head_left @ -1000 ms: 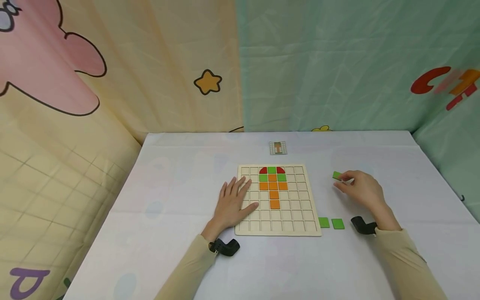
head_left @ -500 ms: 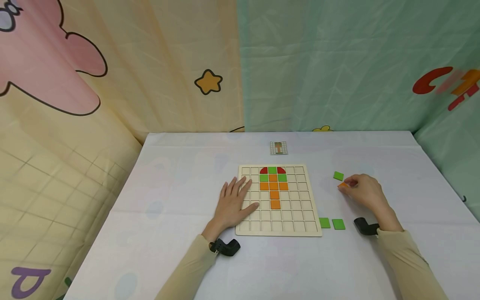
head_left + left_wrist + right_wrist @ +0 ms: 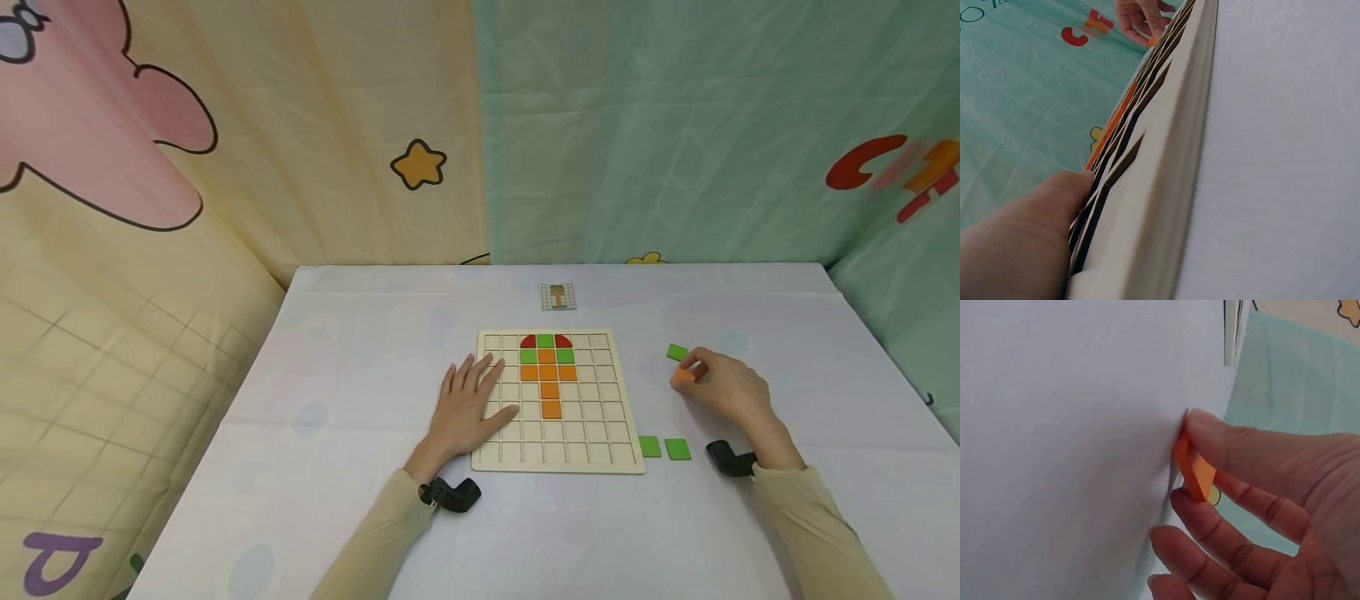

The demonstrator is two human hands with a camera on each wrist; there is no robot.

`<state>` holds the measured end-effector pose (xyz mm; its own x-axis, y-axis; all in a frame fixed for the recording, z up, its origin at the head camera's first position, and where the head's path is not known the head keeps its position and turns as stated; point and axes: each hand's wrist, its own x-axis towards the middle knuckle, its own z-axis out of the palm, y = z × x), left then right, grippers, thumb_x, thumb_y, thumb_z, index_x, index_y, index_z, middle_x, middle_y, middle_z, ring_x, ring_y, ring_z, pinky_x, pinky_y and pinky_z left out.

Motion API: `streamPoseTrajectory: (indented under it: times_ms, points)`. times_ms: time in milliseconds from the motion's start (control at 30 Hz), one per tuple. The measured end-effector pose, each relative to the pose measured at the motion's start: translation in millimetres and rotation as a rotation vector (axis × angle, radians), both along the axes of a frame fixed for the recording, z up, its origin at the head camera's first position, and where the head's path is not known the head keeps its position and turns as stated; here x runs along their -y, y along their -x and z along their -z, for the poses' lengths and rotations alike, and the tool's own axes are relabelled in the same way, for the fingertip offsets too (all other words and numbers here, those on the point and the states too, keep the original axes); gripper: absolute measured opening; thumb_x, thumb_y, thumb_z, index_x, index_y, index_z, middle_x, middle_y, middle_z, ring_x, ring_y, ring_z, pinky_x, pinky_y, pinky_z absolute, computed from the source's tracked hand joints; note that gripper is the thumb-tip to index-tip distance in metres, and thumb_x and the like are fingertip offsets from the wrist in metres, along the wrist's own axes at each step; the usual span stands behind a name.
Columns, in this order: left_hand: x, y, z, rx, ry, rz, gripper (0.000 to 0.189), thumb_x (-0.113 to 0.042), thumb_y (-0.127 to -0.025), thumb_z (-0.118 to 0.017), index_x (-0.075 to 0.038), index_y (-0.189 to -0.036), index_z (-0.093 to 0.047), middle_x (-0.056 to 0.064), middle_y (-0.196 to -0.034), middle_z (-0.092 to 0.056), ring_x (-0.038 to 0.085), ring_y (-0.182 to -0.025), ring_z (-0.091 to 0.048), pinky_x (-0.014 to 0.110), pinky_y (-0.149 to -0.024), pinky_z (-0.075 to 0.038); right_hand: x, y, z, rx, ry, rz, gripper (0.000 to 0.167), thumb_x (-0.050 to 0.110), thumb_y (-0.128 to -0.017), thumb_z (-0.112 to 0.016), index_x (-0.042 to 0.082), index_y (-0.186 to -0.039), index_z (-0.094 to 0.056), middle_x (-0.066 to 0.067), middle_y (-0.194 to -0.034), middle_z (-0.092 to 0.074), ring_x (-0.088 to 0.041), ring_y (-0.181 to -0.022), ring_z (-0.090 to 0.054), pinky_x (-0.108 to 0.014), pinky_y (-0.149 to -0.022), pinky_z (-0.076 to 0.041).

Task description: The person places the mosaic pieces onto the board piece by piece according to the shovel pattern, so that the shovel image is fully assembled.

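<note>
My left hand lies flat with spread fingers over the left side of a pale wooden grid board. Its thumb shows against the board's edge in the left wrist view. Set in the board are orange, green and red tiles in a tree-like shape, with an orange tile lowest. Right of the board, my right hand pinches a square orange tile between thumb and fingers, tilted close over the tablecloth. A green tile lies just beyond its fingertips.
Two green tiles lie by the board's lower right corner. Behind the board is a small pattern card with a grid picture. A printed curtain hangs behind the table, and black camera mounts sit on both wrists.
My right hand has let go of the green tile, shifted slightly nearer me and taken an orange tile, now tilted up. The left hand has stayed on the board.
</note>
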<state>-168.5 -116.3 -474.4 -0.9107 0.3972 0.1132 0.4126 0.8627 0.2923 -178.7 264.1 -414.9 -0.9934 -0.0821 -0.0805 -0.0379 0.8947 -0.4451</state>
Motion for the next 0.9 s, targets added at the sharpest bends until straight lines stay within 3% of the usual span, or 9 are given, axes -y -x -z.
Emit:
streamPoseTrajectory:
  times_ms: [300,567,900]
  points:
    - [0.6,-0.7,0.3,0.001,0.005,-0.001,0.074,-0.058,-0.092,-0.043,-0.019,-0.152,-0.023,0.004,-0.155,-0.019,0.03,-0.142,-0.007,0.046,-0.112,0.002,16,-3.8,0.8,-0.016,0.135,-0.069,0.019,0.021,-0.083,-0.073,0.009,-0.094,-0.065,-0.002,-0.082,-0.065,-0.018,-0.071,-0.059,-0.032,-0.057,-0.04]
    - [0.9,-0.4,0.8,0.001,0.009,-0.001,0.075,-0.059,-0.092,-0.043,-0.019,-0.152,-0.023,0.004,-0.156,-0.019,0.03,-0.142,-0.006,0.046,-0.112,0.002,49,-8.2,0.4,0.04,0.352,-0.249,0.01,0.007,-0.085,-0.07,0.007,-0.095,-0.068,0.001,-0.08,-0.063,-0.018,-0.071,-0.057,-0.027,-0.06,-0.046]
    - [0.2,0.5,0.8,0.014,0.006,-0.002,0.075,-0.059,-0.092,-0.042,-0.019,-0.152,-0.022,0.004,-0.156,-0.017,0.029,-0.142,-0.005,0.045,-0.112,0.003,97,-18.1,0.0,0.1,0.426,-0.395,0.007,0.01,-0.084,-0.072,0.009,-0.091,-0.073,0.005,-0.077,-0.065,-0.015,-0.066,-0.052,-0.025,-0.056,-0.042]
